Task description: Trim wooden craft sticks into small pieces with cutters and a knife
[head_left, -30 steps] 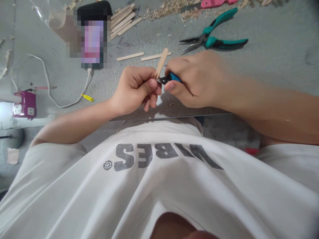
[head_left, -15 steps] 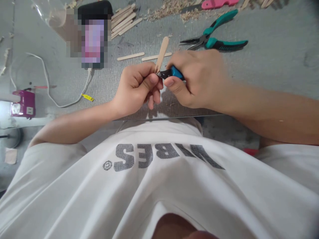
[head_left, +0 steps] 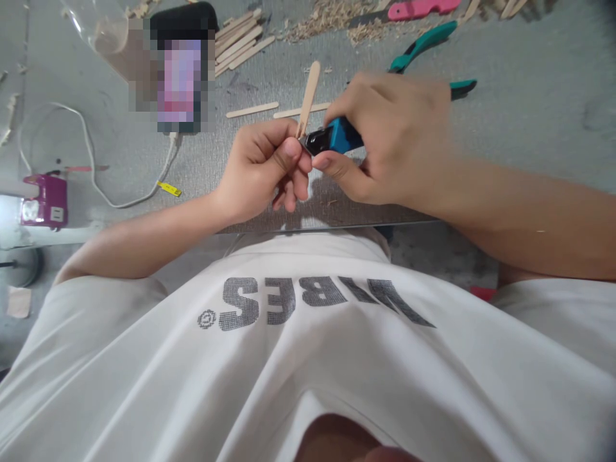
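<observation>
My left hand (head_left: 267, 168) is closed in a pinch round the lower end of a flat wooden stick (head_left: 308, 96), which points up and away from me. My right hand (head_left: 391, 138) is wrapped round a small blue-handled cutter (head_left: 332, 137). The cutter's dark jaws meet the stick right at my left thumb and fingertips. Both hands hover just above the near edge of the grey table (head_left: 529, 128).
Two loose sticks (head_left: 253, 110) lie just beyond my hands, and a pile of sticks (head_left: 239, 40) lies farther back. Teal pliers (head_left: 426, 40) and a pink tool (head_left: 416, 8) sit at the back right. A phone (head_left: 180, 70), white cable (head_left: 91, 160) and purple plug (head_left: 43, 200) are on the left.
Both hands have lifted slightly and moved away from me. The stick stands more upright, and more of the cutter's blue handle shows. My right hand now covers part of the teal pliers.
</observation>
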